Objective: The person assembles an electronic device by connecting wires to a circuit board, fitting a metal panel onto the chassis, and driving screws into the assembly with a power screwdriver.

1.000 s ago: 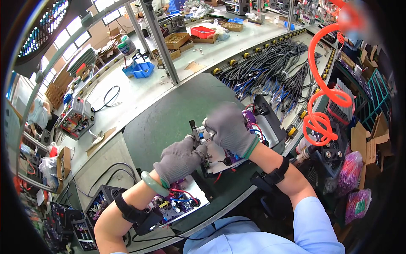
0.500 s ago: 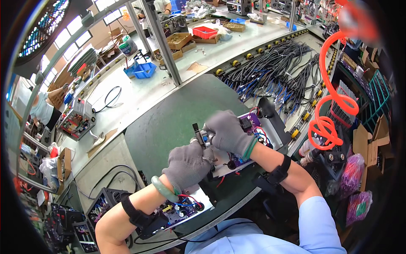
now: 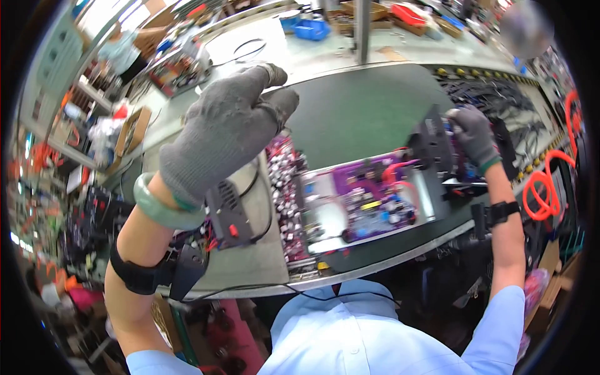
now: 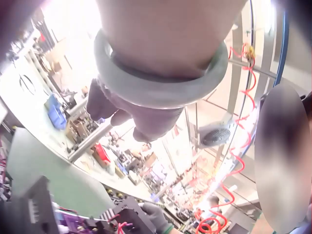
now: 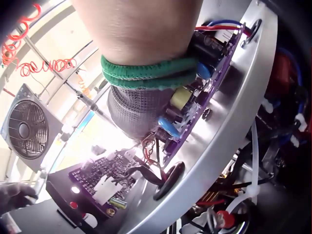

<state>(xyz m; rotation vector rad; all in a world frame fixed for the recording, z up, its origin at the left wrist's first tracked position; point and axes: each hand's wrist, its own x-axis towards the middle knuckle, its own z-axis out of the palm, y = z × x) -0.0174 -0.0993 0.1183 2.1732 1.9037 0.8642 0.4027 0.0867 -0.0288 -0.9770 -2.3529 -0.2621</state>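
And the hands are well apart! Up at ten o'clock the left hand [image 3: 222,128], gloved, hangs loosely curled above the desk [image 3: 369,112]. Across at two o'clock, the right hand [image 3: 475,134] is in close at the black panel [image 3: 428,153]; whether it grips, I can't tell. Between three and four o'clock, the purple circuit board [image 3: 378,206] lies in its silver tray [image 3: 427,201], with the red coiled hose [image 3: 542,195] farther out at three.

Chassis [image 3: 328,219] on mat [image 3: 362,119], nr bench [image 3: 262,269] front; 2nd unit [image 3: 464,169] to R, w/ R grip [image 3: 476,134] at it. L grip [image 3: 219,128] to L; cables [image 3: 500,103] behind R, bin [image 3: 310,30] at back.
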